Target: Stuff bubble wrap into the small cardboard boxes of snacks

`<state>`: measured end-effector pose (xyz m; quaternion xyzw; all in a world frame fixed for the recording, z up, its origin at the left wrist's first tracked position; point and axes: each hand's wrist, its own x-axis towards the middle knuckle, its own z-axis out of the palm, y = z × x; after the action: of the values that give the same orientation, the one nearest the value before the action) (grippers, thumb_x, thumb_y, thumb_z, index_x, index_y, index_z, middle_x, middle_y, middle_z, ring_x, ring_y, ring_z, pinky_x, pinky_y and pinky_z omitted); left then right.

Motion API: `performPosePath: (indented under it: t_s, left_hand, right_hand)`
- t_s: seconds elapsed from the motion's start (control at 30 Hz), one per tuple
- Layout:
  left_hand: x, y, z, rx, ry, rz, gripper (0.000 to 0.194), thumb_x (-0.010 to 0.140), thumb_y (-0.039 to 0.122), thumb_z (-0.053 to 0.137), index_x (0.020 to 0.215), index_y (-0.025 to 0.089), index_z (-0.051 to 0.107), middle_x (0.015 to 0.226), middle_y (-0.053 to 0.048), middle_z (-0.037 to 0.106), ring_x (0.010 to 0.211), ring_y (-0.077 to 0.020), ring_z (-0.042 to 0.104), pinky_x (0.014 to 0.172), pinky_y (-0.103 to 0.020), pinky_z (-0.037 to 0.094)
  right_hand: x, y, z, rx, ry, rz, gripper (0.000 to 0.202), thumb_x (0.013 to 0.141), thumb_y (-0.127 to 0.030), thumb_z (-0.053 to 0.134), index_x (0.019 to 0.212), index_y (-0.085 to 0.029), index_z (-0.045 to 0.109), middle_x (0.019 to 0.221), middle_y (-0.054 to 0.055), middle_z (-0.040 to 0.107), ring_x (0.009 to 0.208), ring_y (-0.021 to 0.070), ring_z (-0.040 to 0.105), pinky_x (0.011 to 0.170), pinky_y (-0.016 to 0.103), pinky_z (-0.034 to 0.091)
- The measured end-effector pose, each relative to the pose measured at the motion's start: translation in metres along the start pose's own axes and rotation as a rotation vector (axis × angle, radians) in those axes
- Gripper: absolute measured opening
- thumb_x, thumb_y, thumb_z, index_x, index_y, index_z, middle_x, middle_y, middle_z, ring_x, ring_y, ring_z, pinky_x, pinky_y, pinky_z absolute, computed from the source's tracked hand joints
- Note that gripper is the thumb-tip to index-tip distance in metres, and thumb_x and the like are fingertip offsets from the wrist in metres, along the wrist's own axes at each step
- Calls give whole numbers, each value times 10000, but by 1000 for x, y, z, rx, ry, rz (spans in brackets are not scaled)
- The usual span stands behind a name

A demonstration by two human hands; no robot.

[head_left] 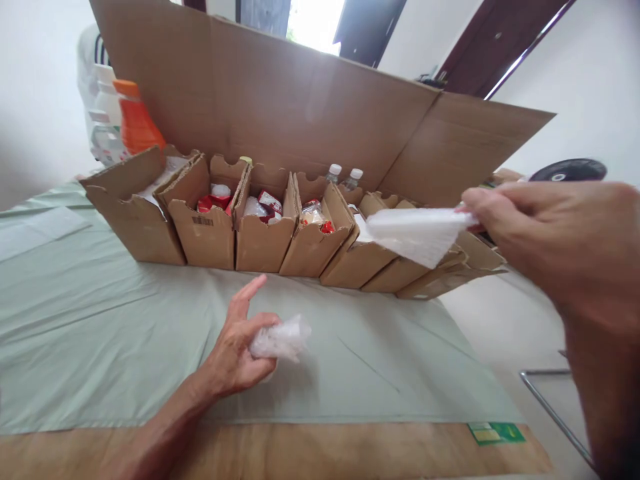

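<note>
My left hand [239, 350] is over the cloth-covered table, closed around a small roll of clear bubble wrap [283, 339] between thumb and fingers, with the index finger stretched out. Raised at the right, my right hand [530, 227] pinches the edge of a thin white foam sheet [420, 233], which hangs to the left in front of the right-hand cardboard bins. A row of cardboard bins [265, 243] stands behind both hands. Red-and-white packets [270, 203] show in one bin, and a bin beside it holds a clear bag with red and pale contents [314, 215].
A tall cardboard panel [310, 100] rises behind the bins. At the back left stand an orange bottle [137, 120] and white containers; two white-capped bottles [353, 179] stand behind the bins. A white sheet [43, 230] lies at left, a green card [496, 433] at the front edge.
</note>
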<state>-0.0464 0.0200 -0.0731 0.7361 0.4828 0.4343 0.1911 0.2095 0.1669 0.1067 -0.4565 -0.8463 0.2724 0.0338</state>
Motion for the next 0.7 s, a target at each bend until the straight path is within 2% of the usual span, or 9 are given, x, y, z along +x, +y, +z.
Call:
performPosePath:
  t_s: [0.07, 0.13, 0.2, 0.27, 0.33, 0.43, 0.5, 0.6, 0.7]
  left_hand:
    - [-7, 13, -5, -95, 29, 49, 263, 700, 164, 702, 948, 218, 770, 1751, 23, -124, 1556, -469, 213, 1098, -547, 451]
    - [-12, 21, -7, -174, -32, 71, 259, 710, 216, 747, 965, 241, 787, 1711, 115, -265, 1544, -490, 234, 998, -493, 531]
    - [-15, 22, -6, -205, -132, 128, 334, 693, 218, 755, 1023, 266, 784, 1737, 73, -186, 1509, -475, 323, 923, -446, 563]
    - [-14, 14, -3, -186, -196, 179, 415, 662, 154, 702, 1059, 261, 757, 1715, -79, 210, 1397, -404, 495, 927, -432, 555]
    - [-10, 3, -1, -157, -192, 119, 431, 646, 105, 618, 1044, 238, 717, 1346, -121, 629, 1126, -289, 662, 887, -390, 551]
    - [-5, -10, 1, -138, -203, -128, 552, 685, 115, 566, 1221, 231, 632, 955, -33, 701, 778, -189, 655, 729, -310, 530]
    - [-3, -15, 2, -123, -269, -233, 814, 696, 148, 573, 1494, 225, 433, 925, -17, 705, 739, -195, 647, 693, -311, 521]
    - [-2, -20, 8, -48, -302, -258, 1048, 684, 180, 577, 1637, 193, 141, 1003, -51, 728, 851, -245, 689, 781, -364, 547]
    - [-1, -23, 14, 68, -263, -268, 940, 677, 235, 610, 1567, 138, 326, 1194, -159, 708, 1077, -333, 680, 947, -465, 534]
  right_hand:
    - [-19, -13, 30, 38, 4, -11, 317, 883, -439, 583, 676, -257, 739, 563, -20, 607, 568, 164, 524, 529, 293, 398]
    - [-33, -28, 64, 54, 3, -13, 329, 883, -431, 574, 648, -256, 725, 547, -27, 596, 549, 158, 508, 511, 289, 375]
    - [-40, -44, 91, 54, -1, -11, 357, 892, -394, 541, 608, -248, 701, 529, -30, 583, 532, 153, 499, 501, 287, 357]
    - [-39, -57, 100, 48, -30, -23, 345, 886, -331, 517, 603, -237, 692, 537, -29, 596, 535, 150, 515, 504, 284, 357]
    - [-29, -65, 85, 45, -21, -33, 264, 882, -287, 520, 760, -239, 749, 613, -25, 666, 572, 153, 564, 535, 281, 396]
    - [4, -65, 33, -158, 215, 22, 291, 920, -267, 513, 1078, -228, 754, 836, 32, 770, 701, 182, 640, 656, 308, 470]
    - [37, -58, -1, -383, 299, 69, 288, 924, -232, 506, 1067, -198, 754, 964, 87, 785, 810, 212, 660, 740, 334, 477]
    - [89, -45, -21, -486, 109, 75, 191, 806, -147, 630, 933, -185, 768, 935, 92, 789, 833, 226, 670, 739, 321, 470]
    - [128, -37, -9, -472, -29, 76, 168, 648, -102, 740, 788, -193, 749, 739, 43, 761, 724, 214, 654, 640, 284, 458]
